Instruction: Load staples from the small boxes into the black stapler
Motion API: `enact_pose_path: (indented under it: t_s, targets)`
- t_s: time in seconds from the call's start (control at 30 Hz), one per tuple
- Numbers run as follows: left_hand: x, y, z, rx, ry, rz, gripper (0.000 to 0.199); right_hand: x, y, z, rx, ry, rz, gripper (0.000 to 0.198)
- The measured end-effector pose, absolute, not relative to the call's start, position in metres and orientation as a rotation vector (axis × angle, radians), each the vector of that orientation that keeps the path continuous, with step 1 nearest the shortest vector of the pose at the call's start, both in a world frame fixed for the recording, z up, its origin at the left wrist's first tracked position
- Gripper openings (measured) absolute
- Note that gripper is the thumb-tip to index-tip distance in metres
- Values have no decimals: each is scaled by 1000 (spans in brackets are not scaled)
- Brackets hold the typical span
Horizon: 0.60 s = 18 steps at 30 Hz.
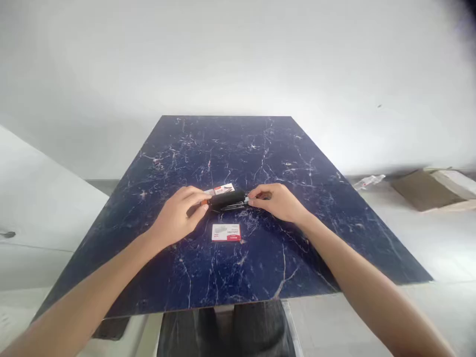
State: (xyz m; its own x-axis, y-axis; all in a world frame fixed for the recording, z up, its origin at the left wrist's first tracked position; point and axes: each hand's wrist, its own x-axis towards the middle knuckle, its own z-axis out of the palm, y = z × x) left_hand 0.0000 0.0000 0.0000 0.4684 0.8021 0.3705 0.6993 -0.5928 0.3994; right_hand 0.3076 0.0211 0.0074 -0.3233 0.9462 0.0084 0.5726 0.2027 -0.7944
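Note:
A black stapler [227,199] with an orange bit at its left end and thin metal parts along its lower side lies crosswise over the middle of the table. My left hand [182,212] pinches its left end between thumb and fingers. At the opposite end, my right hand [277,199] has thumb and forefinger closed on a small silvery part. Just behind the stapler, partly covered by it, is a white and red box [224,188]. A flat white and red staple box [226,232] lies on the near side, touched by neither hand.
The dark blue marble-patterned table [230,148] has its far edge near a pale wall [230,59]. On the floor at the right sit a brown cardboard box [424,191] and a crumpled plastic wrapper [369,182]. My dark-clothed legs [256,329] are below the near edge.

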Motion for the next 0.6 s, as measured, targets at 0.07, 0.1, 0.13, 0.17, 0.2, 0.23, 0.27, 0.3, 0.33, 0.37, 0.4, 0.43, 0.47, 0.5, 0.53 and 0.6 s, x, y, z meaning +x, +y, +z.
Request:
enact_pose_path:
  t_s: [0.07, 0.1, 0.13, 0.17, 0.2, 0.23, 0.27, 0.3, 0.33, 0.37, 0.4, 0.43, 0.47, 0.5, 0.53, 0.6]
  targets:
    - [-1, -1, 0, 2523, 1303, 791, 26, 310, 22, 6, -1395, -1990, 964, 13]
    - [-2, -2, 0, 2525, 1301, 792, 26, 310, 22, 5, -1389, -2003, 950, 13]
    - [-2, -2, 0, 2528, 1300, 794, 26, 310, 22, 4, -1384, -2019, 929, 13]
    - [-2, -2, 0, 2533, 1299, 799, 25, 310, 22, 4, -1378, -2041, 901, 12]
    - [-2, -3, 0, 2539, 1297, 804, 25, 309, 22, 4, -1373, -2065, 862, 11]
    - [-2, -3, 0, 2542, 1298, 808, 25, 308, 21, 5, -1368, -2093, 818, 10]
    - [-2, -3, 0, 2543, 1299, 811, 24, 308, 20, 6, -1360, -2125, 774, 9]
    - [-2, -3, 0, 2542, 1298, 807, 24, 308, 20, 8, -1347, -2159, 735, 9]
    - [-2, -3, 1, 2540, 1297, 797, 24, 309, 18, 11, -1338, -2184, 707, 9]
    - [-2, -3, 1, 2534, 1300, 777, 26, 311, 17, 15, -1342, -2188, 688, 9]
    - [-2, -3, 1, 2522, 1311, 746, 30, 313, 15, 19, -1370, -2170, 673, 10]
    - [-2, -2, 1, 2503, 1331, 702, 36, 316, 12, 23, -1419, -2136, 660, 12]
    - [-2, -2, 1, 2478, 1362, 653, 43, 317, 9, 27, -1480, -2100, 654, 13]
    - [-2, -2, 1, 2447, 1398, 603, 49, 318, 5, 30, -1543, -2076, 656, 13]
    - [-1, -2, 0, 2414, 1433, 564, 54, 316, 1, 32, -1595, -2072, 669, 13]
    - [0, -1, 0, 2366, 1474, 531, 59, 306, -10, 33, -1622, -2126, 723, 10]
